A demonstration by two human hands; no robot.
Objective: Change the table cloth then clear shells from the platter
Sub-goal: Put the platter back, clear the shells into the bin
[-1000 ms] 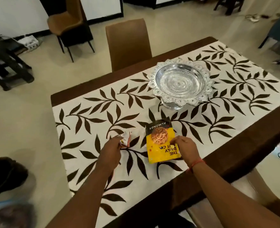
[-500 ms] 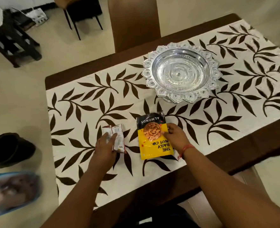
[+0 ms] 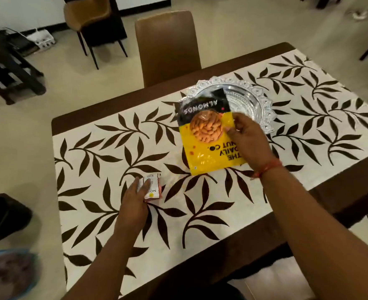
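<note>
Platter point(image 3: 258, 109): silver, scalloped rim, standing on the cloth point(image 3: 105, 152) toward the far edge of the table point(image 3: 341, 191), just in front of a brown chair point(image 3: 168, 48). Near left part hidden behind the pouch; visible part of the bowl shows only bare metal. Cloth: white with dark brown leaf sprays, spread flat along the tabletop, dark wood left bare along the near and far edges.

Pouch point(image 3: 207, 137): yellow and black, "ALMONDS" printed on it, round window showing nuts, held above the cloth with its black top edge over the platter's near left rim. Right hand point(image 3: 248, 141): gripping the pouch by its right edge, fingers curled round it, thumb on the front face; red thread at the wrist.

Left hand point(image 3: 135, 198): resting on a small white packet point(image 3: 151, 188) that lies on the cloth, well left of the pouch and nearer the table's near edge; fingers fairly straight over the packet's left part, whether pressing or pinching cannot tell.

Further out: second chair point(image 3: 90, 16) with black legs across the floor, dark bench point(image 3: 8, 68) at far left, dark round thing point(image 3: 3, 215) and blurred blue-rimmed thing point(image 3: 8, 273) on the floor at lower left.
</note>
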